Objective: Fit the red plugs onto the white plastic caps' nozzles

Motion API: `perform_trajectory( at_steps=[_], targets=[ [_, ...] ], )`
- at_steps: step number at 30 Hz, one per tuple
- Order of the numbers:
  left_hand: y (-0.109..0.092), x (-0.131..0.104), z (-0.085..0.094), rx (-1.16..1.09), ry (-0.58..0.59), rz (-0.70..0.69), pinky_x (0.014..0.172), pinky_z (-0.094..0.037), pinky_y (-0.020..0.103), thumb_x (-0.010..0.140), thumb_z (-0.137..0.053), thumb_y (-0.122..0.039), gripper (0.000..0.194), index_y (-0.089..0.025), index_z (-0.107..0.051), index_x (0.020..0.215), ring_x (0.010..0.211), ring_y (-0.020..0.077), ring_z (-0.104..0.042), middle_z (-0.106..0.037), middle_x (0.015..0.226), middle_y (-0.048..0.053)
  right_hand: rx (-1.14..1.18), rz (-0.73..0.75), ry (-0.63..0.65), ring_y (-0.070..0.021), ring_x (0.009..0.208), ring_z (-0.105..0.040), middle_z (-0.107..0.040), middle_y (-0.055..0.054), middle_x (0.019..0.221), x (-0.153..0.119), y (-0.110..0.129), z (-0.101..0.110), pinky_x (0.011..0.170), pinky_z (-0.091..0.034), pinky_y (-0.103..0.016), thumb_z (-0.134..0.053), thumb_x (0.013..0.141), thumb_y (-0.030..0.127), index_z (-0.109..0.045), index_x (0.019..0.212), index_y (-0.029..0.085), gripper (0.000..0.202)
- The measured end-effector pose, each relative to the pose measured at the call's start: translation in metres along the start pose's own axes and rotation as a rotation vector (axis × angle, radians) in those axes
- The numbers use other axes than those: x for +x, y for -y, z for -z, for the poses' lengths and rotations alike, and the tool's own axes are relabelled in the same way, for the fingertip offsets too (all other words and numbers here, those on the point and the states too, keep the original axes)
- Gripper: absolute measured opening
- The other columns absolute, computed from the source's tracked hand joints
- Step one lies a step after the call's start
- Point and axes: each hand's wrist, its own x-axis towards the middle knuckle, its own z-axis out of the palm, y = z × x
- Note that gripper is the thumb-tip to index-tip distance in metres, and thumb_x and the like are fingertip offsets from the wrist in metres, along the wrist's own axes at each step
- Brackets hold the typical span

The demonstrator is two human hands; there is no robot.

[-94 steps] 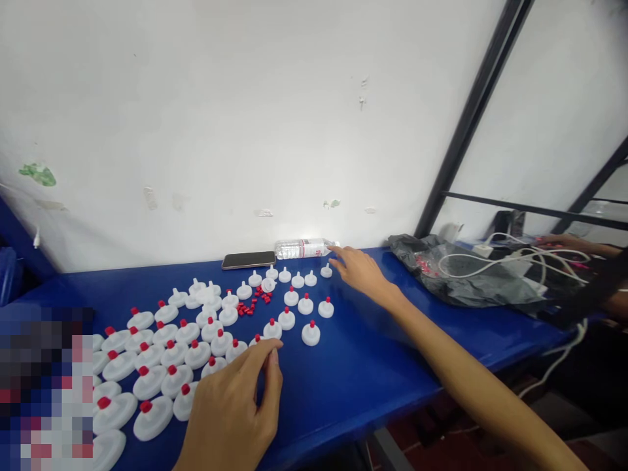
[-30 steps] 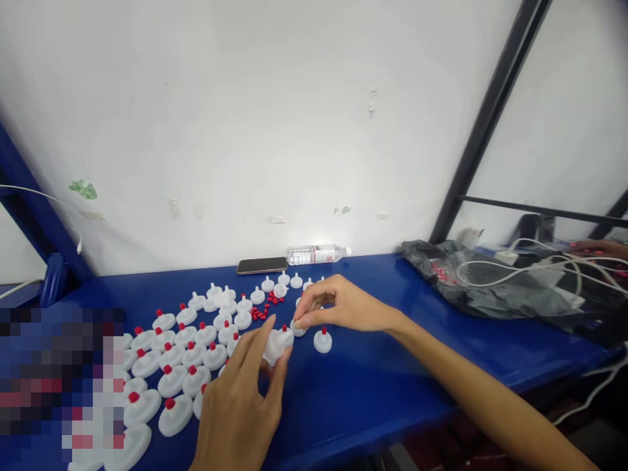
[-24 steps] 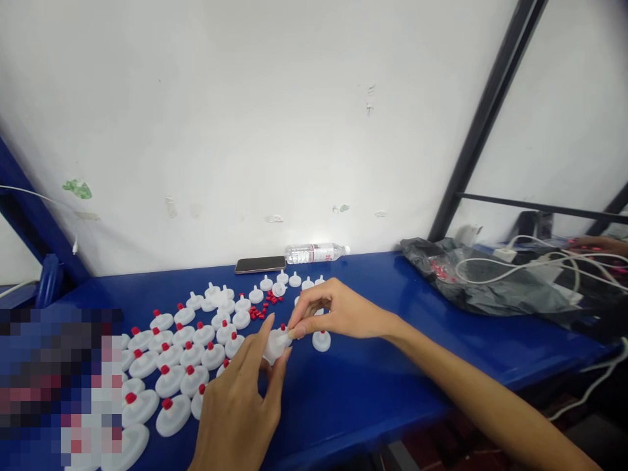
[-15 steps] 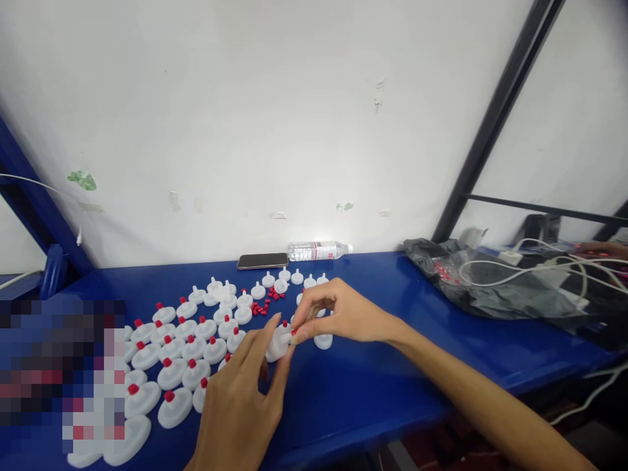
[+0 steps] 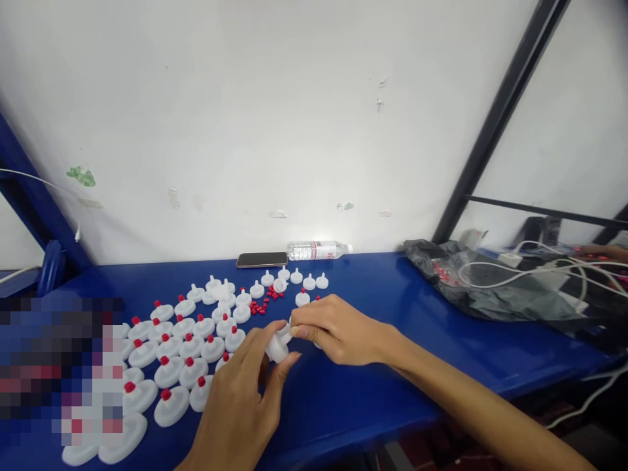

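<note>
My left hand (image 5: 243, 383) holds a white plastic nozzle lid (image 5: 278, 349) between thumb and fingers, its spout tilted to the right. My right hand (image 5: 346, 332) is closed in a pinch over the end of that spout. The small red cap that showed at its fingertips earlier is hidden by them now. Left of my hands stand rows of white lids (image 5: 171, 371), many with red caps on their spouts. Loose red caps (image 5: 258, 307) lie in a small heap beyond my left hand. Several uncapped lids (image 5: 309, 282) stand behind my right hand.
A phone (image 5: 261, 260) and a clear water bottle (image 5: 316, 250) lie against the wall on the blue table (image 5: 373, 399). To the right are a dark plastic bag (image 5: 441, 297) and white cables (image 5: 530, 268). Part of another person's hand (image 5: 606, 252) shows at the far right.
My right hand has turned and closed further over the spout, covering the red cap. The left thumb has lifted slightly off the lid. More lids behind my right hand are uncovered.
</note>
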Motion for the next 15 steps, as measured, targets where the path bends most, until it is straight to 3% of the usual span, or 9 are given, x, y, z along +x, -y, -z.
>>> perform_trajectory(
  at_steps=[7, 15],
  targets=[
    [0.005, -0.0046, -0.0002, -0.046, 0.124, 0.016, 0.064, -0.059, 0.024, 0.103, -0.051, -0.044, 0.026, -0.028, -0.06, 0.122, 0.081, 0.0165, -0.077, -0.08, 0.1, -0.001, -0.104, 0.013, 0.08, -0.0128, 0.063, -0.044, -0.053, 0.003, 0.07, -0.0018, 0.001, 0.0033, 0.061, -0.028, -0.026, -0.046, 0.108, 0.027, -0.059, 0.087, 0.02, 0.026],
    [0.0068, -0.0051, -0.0027, -0.055, 0.13, -0.038, 0.065, -0.057, 0.023, 0.104, -0.05, -0.039, 0.021, -0.027, -0.056, 0.121, 0.076, 0.0153, -0.076, -0.078, 0.095, -0.001, -0.073, 0.003, 0.125, -0.0124, 0.059, -0.042, -0.053, 0.003, 0.067, -0.0009, 0.0001, 0.0027, 0.059, -0.026, -0.026, -0.045, 0.109, 0.032, -0.061, 0.088, 0.019, 0.03]
  ],
)
